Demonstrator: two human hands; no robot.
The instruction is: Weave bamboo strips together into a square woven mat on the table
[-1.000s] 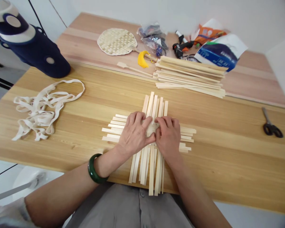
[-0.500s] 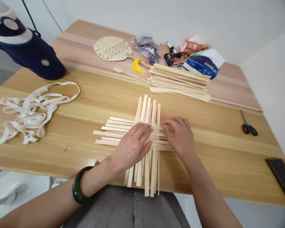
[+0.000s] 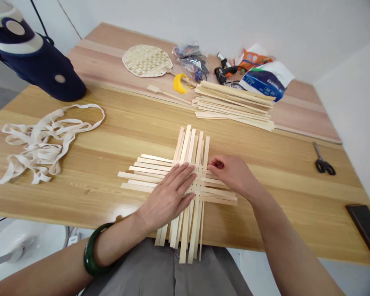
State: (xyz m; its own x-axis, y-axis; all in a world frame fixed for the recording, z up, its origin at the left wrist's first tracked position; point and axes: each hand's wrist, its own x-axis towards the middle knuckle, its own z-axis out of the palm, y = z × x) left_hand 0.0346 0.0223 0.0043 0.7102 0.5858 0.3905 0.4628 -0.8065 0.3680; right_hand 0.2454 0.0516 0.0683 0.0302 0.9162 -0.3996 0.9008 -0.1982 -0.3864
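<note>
Far left, a navy-and-white padded object (image 3: 40, 61) sits at the back of the wooden table (image 3: 249, 144), with a loose tangle of cream cotton tape (image 3: 40, 144) nearer the front. Behind centre lie a round woven bamboo fan (image 3: 147, 61) and a yellow tassel (image 3: 179, 84). The left hand (image 3: 169, 197), wearing a green bangle (image 3: 92, 255), is pressed flat and open on the crossed bamboo strips (image 3: 200, 193), which lie woven together at front centre, near the table edge. The right hand (image 3: 234, 174) is curled at the weave's right side, fingertips against the strips; any pinch cannot be made out. Beyond stand a stack of loose bamboo strips (image 3: 234, 105), a glue gun (image 3: 225, 73), and a blue-printed bag (image 3: 267, 80). Far right, scissors (image 3: 323, 164) lie apart.
</note>
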